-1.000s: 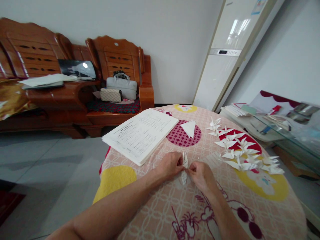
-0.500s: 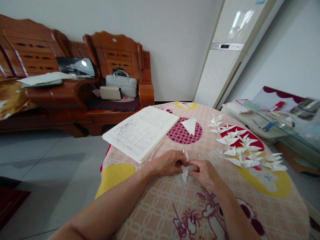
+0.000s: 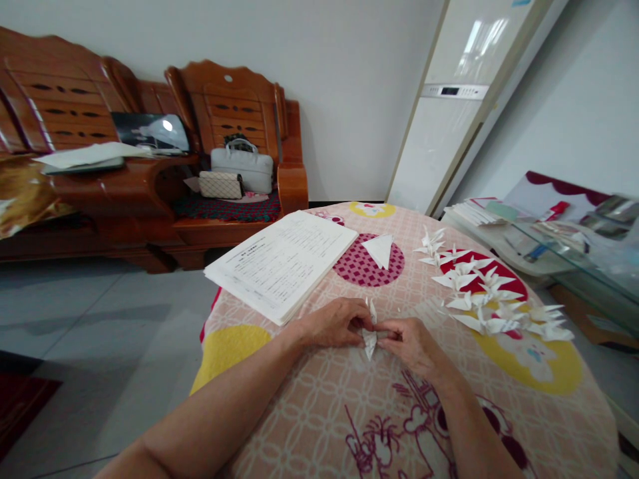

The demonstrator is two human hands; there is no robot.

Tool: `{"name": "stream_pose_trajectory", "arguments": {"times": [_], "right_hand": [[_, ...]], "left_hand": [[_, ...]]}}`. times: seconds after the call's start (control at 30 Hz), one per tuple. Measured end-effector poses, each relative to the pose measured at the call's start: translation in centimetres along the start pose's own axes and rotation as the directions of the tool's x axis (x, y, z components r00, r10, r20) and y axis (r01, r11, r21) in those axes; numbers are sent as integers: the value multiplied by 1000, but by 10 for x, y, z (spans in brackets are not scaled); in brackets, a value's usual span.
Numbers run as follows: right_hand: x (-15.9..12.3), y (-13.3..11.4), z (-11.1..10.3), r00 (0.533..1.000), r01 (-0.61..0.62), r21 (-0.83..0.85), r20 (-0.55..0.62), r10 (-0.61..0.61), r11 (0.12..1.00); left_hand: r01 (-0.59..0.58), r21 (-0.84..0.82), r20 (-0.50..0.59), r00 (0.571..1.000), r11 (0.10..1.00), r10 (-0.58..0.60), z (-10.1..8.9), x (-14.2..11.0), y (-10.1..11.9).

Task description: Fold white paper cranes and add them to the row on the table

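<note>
A small piece of folded white paper lies on the patterned tablecloth between my two hands. My left hand pinches its left side with fingers curled. From the right, my right hand pinches the same paper, fingertips pressed together at its middle. One tip of the paper sticks up between my thumbs and another points down toward me.
A stack of printed sheets lies at the table's left. A folded white triangle rests beyond my hands. Several finished paper cranes spread across the right side. Wooden chairs with bags stand behind, a white air conditioner at back right.
My fingers have shifted slightly on the folded paper, pressing it closer together. The camera has tilted a little; everything else on the table stays put.
</note>
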State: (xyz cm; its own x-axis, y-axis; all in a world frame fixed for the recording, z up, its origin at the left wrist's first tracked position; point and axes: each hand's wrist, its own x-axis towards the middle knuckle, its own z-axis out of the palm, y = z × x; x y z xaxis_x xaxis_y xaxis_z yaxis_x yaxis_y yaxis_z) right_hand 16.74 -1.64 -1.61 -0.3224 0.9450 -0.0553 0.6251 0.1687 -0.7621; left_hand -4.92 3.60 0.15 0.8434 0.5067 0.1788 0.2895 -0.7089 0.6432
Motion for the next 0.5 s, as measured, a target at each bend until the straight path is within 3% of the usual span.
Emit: {"name": "stream_pose_trajectory", "arguments": {"times": [0.23, 0.5], "right_hand": [[-2, -9, -2, 997, 71, 34, 8, -72, 997], [1, -11, 4, 992, 82, -65, -95, -88, 995]], "left_hand": [[44, 4, -35, 998, 999, -44, -1, 0, 10], [132, 41, -119, 985, 990, -126, 6, 3, 7]]}}
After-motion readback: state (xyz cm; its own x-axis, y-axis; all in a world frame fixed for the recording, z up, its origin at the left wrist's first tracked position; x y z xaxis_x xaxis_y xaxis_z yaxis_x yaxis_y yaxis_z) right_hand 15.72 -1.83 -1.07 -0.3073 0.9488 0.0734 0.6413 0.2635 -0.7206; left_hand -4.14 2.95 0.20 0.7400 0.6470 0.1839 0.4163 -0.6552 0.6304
